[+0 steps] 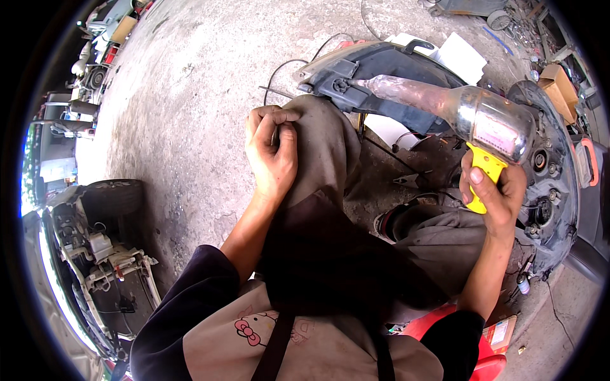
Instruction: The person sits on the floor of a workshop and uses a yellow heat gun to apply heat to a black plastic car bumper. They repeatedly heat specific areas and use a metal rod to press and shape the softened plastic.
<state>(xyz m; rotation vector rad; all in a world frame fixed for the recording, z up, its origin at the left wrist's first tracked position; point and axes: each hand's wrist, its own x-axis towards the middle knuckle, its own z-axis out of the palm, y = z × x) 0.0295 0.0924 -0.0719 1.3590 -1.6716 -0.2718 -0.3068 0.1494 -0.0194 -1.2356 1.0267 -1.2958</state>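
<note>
My right hand (499, 193) grips the yellow handle of a heat gun (486, 130). Its silvery barrel tapers into a long nozzle that points left. The nozzle's tip lies over a mounting tab of a black plastic car-lamp housing (397, 73); whether they touch I cannot tell. My left hand (272, 149) rests by my knee, left of the housing, with its fingers curled closed. Something dark shows between those fingers, too small to name.
A second black lamp housing (540, 159) stands at the right. White paper sheets (460, 57) lie behind the first one. Pliers (412, 180) lie on the floor between my legs. A cardboard box (559, 92) is at the far right, and a partly stripped vehicle (101, 254) at the left.
</note>
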